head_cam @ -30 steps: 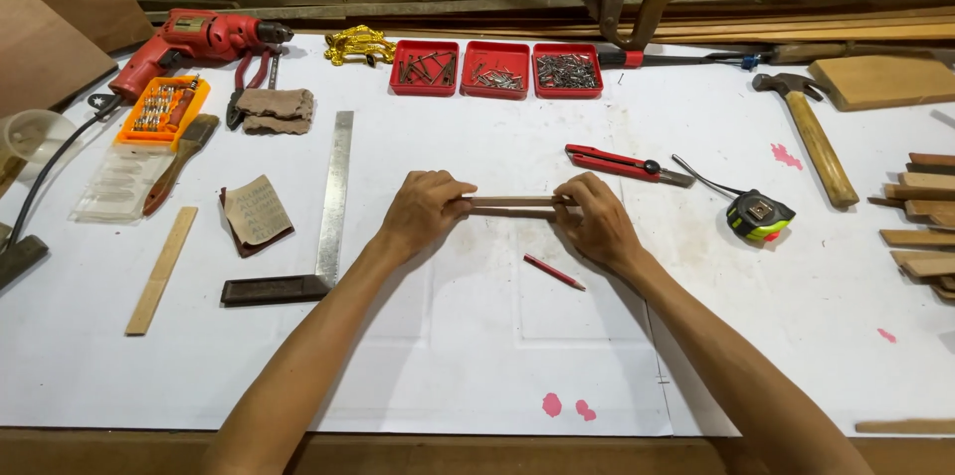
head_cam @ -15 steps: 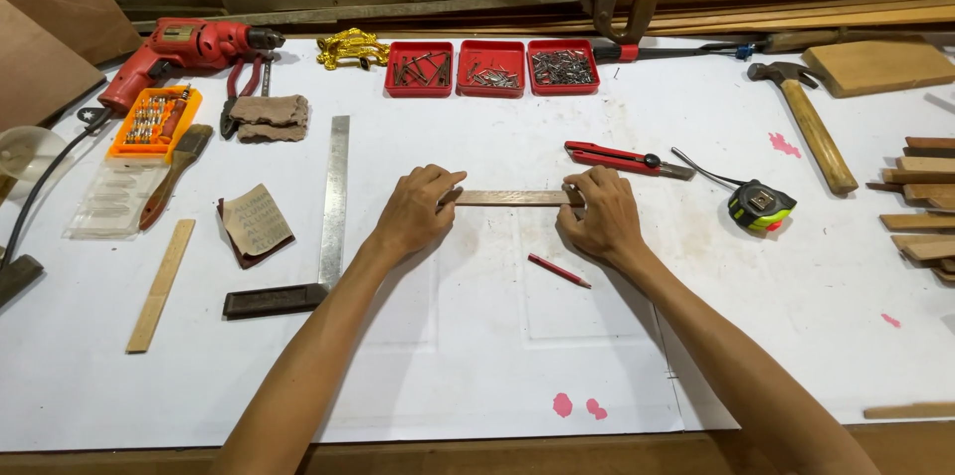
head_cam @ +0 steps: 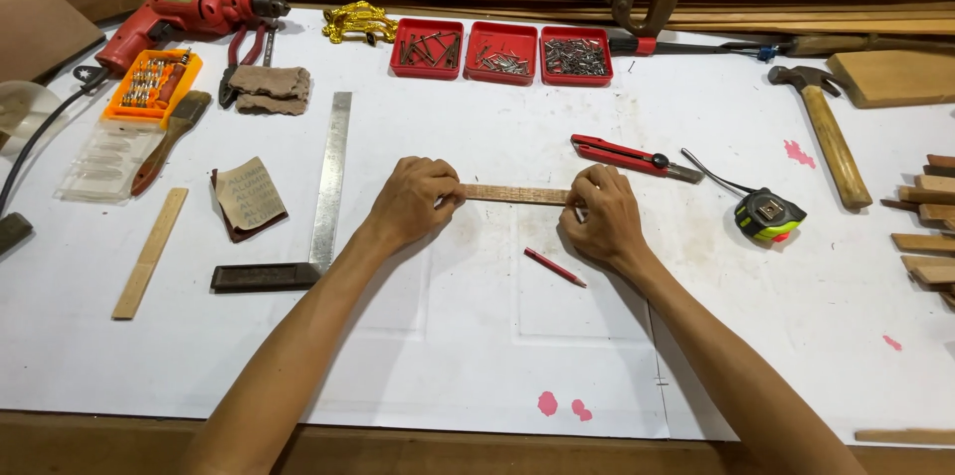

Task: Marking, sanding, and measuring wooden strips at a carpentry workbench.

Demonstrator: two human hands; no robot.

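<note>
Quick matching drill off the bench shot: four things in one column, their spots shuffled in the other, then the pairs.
Things:
1. wooden strip
2. red pencil
3. tape measure
4. hammer

Places:
A. far right of the bench, head pointing away
B. held at both ends by the left hand and right hand
C. right of the right hand, beside the red knife
D. on the white sheet just below the right hand

Pairs: 1-B, 2-D, 3-C, 4-A

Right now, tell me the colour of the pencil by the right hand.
Red pencil, clearest in the head view.
</note>
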